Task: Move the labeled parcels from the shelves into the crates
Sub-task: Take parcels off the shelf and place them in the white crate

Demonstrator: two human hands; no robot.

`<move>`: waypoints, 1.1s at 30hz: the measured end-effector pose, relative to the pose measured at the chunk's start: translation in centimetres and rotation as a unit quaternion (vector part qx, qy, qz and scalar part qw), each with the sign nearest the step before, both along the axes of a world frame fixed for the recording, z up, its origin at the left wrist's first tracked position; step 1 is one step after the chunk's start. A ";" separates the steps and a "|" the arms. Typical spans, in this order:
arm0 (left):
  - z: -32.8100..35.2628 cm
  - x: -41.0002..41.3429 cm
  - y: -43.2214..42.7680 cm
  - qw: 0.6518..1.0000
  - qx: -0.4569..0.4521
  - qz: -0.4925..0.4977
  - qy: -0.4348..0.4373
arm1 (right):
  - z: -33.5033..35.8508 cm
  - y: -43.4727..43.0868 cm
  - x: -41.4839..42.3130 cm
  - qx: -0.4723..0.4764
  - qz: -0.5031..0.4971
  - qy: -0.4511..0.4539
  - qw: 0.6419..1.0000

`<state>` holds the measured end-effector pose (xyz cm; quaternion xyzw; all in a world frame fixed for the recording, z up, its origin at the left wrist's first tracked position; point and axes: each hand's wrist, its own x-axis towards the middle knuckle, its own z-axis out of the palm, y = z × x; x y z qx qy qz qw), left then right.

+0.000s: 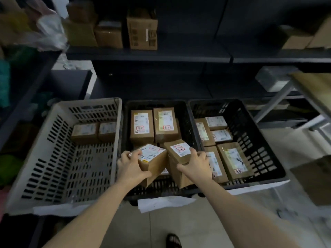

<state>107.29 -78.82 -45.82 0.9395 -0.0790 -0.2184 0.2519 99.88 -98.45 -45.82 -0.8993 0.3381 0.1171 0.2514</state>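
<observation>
Three crates stand side by side below the shelves: a grey crate (53, 158) on the left, a black middle crate (186, 119) and a black right crate (254, 133). My left hand (130, 167) grips a labeled brown parcel (154, 158) over the front of the middle crate. My right hand (197, 163) grips a second labeled parcel (179, 151) beside it. Both parcels are tilted and touch each other. Two upright parcels (154, 126) stand at the back of the middle crate. The grey crate holds two small parcels (93, 130). Several parcels (220, 138) fill the right crate.
A dark shelf (148, 54) above the crates carries cardboard boxes (142, 31) and a plastic bag (50, 31). More boxes (300, 40) sit at the upper right. A metal frame (275, 101) stands to the right. White paper tags (164, 203) hang off the crate fronts. Tiled floor lies below.
</observation>
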 end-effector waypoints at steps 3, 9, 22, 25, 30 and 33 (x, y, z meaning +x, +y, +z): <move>-1.9 0.9 -0.7 0.999 -0.020 0.013 0.026 | -2.1 -0.8 1.2 0.017 0.003 -0.005 1.000; -3.8 2.4 -2.3 1.000 -0.002 0.003 0.019 | -4.5 -2.6 2.8 0.041 0.051 -0.024 0.998; 1.2 8.8 2.6 0.989 -0.027 0.100 -0.102 | 0.0 0.6 12.3 0.090 0.097 -0.144 0.981; 2.8 10.2 7.1 0.975 -0.030 0.179 -0.130 | 1.6 5.1 15.3 0.108 0.119 -0.172 0.972; 3.3 12.7 16.6 0.955 0.053 0.254 -0.141 | 2.9 15.1 20.1 0.123 0.161 -0.169 0.965; 2.3 14.9 21.0 0.959 0.089 0.247 -0.110 | 1.9 21.2 22.5 0.121 0.145 -0.102 0.977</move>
